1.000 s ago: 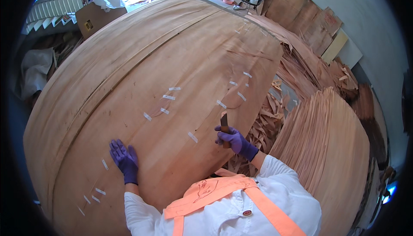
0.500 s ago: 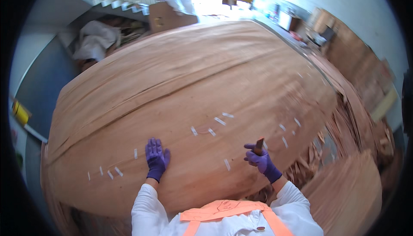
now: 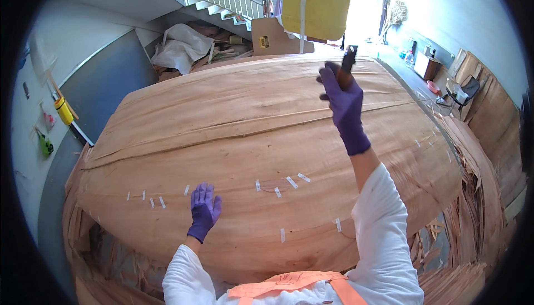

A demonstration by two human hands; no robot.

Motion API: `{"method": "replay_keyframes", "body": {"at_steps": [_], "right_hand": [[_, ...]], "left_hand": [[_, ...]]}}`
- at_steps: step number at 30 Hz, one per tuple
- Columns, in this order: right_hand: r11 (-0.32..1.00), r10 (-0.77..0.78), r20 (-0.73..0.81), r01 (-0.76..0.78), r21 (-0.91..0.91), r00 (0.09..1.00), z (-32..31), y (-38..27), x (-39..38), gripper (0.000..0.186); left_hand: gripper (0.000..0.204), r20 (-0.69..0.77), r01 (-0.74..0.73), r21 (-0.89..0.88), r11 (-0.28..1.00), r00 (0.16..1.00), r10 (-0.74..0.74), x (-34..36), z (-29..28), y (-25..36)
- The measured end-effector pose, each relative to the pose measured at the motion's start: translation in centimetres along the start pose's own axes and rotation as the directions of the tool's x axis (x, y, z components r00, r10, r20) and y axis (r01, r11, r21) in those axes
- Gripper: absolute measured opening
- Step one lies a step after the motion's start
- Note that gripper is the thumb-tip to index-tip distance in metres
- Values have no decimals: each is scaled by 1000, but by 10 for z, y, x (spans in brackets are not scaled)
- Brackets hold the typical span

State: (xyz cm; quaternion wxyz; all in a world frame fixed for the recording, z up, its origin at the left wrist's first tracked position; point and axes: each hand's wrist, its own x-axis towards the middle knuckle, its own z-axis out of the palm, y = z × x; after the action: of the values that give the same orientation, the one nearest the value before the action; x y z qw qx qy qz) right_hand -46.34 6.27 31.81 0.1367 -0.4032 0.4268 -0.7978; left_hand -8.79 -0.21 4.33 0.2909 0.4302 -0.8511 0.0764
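Note:
A broad stack of thin reddish-brown wood veneer sheets [image 3: 233,157] lies before me, with several short strips of white tape [image 3: 291,182] stuck on the top sheet. My left hand [image 3: 205,207], in a purple glove, rests flat on the top sheet at the near left, fingers stretched out, just beside one of the strips. Over the far part of the stack my right hand [image 3: 345,96], also gloved in purple, is raised and closed around a short tool with a brown handle and a dark, flat end [image 3: 348,60]. Its exact kind is unclear.
A yellow box [image 3: 317,7] hangs beyond the far edge. Torn veneer scraps [image 3: 473,194] heap along the right side and below the near edge. Behind are a cardboard piece [image 3: 278,37], a white sack [image 3: 181,48] and stairs. A chair [image 3: 464,91] stands far right.
My right hand has swung up and away from the near right, over the far part of the stack, with the tool. The view has tilted upward; my left hand stays flat on the sheet.

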Motion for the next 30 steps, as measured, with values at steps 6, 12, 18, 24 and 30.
{"method": "replay_keyframes", "body": {"at_steps": [6,12,18,24,30], "right_hand": [[996,-37,28,39,-75,999,52,-15,25,27],[994,69,37,-72,85,997,51,-27,19,19],[981,130,138,-148,126,982,19,-48,9,20],[963,166,254,-212,167,953,-26,-66,-5,22],[938,236,401,-315,143,885,-76,-81,-10,24]], "left_hand": [[40,-89,-99,-155,983,992,85,41,-28,45],[39,-215,-245,-324,914,960,181,88,-40,72],[31,-369,-363,-526,769,912,178,163,-93,122],[29,-258,-277,-862,425,961,104,241,-148,212],[29,-2,-6,-996,92,999,42,278,-182,301]]}}
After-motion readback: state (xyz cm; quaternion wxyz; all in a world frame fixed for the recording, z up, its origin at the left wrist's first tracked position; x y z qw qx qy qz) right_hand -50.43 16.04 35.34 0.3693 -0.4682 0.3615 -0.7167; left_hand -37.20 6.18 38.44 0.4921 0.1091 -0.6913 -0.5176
